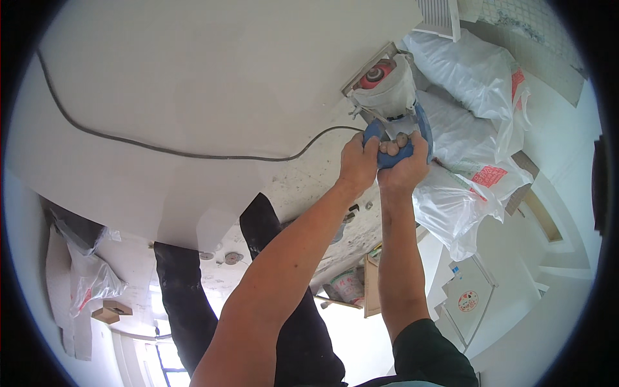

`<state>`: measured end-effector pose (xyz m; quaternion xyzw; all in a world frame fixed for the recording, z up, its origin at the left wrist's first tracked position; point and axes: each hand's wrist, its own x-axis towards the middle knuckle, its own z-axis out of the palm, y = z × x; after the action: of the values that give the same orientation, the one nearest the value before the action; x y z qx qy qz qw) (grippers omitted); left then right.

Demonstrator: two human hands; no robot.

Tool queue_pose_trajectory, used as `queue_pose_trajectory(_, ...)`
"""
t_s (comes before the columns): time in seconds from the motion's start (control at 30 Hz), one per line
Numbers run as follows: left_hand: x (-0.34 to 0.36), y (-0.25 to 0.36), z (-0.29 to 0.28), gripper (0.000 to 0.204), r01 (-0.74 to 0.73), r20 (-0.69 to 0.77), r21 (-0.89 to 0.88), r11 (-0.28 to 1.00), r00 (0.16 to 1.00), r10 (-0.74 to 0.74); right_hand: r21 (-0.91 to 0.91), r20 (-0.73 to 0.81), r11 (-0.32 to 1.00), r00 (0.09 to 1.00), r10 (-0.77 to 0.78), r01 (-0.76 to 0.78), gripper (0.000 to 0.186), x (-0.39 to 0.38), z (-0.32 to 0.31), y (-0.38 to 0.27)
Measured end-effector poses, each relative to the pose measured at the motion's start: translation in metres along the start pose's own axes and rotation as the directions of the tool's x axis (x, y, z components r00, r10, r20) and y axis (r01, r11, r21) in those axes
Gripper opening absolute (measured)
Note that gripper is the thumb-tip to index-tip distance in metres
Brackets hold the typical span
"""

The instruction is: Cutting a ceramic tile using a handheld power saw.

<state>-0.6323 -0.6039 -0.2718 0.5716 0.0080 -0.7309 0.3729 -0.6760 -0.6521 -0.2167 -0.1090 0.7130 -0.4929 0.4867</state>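
A corded circular saw (385,90), with a grey guard, a red disc with a central bolt and a flat metal base plate, lies at the far right edge of a large pale board (193,77). Its rear handle (394,157) is blue. My right hand (406,171) is wrapped around that handle, fingers curled over it. My left hand (358,165) grips the blue body on the left side, thumb on top. Both arms reach straight out. Where the base plate meets the surface, the blade's edge is hidden.
The dark power cord (193,155) trails across the board to the left edge. White plastic bags (464,71) crowd the saw's right side. Dusty, speckled floor (303,187) holds round discs (233,258) near my legs (184,277). Another plastic bag (93,277) stands at left.
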Motion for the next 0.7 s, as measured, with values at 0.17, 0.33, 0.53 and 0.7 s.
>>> queue_pose_trajectory(0.17, -0.001, 0.001, 0.002, 0.034, 0.015, -0.011, -0.064, 0.998, 1.000, -0.016, -0.020, -0.004, 1.000, 1.000, -0.006, 0.006, 0.012, 0.002, -0.001, -0.001)
queue_pose_trajectory(0.33, 0.002, -0.006, 0.005, 0.035, -0.017, -0.017, -0.039, 0.999, 1.000, 0.016, -0.030, -0.006, 0.999, 1.000, 0.022, -0.022, 0.014, 0.004, -0.003, -0.002)
queue_pose_trajectory(0.53, 0.000, -0.005, 0.001, 0.036, -0.006, -0.020, 0.001, 1.000, 1.000, 0.006, -0.070, 0.017, 0.997, 0.999, 0.027, -0.026, 0.016, 0.004, -0.007, 0.002)
queue_pose_trajectory(0.7, 0.000, -0.007, 0.006, 0.035, -0.009, -0.023, -0.030, 1.000, 1.000, 0.008, -0.077, -0.005, 0.997, 1.000, 0.020, -0.021, 0.016, 0.004, -0.007, -0.002)
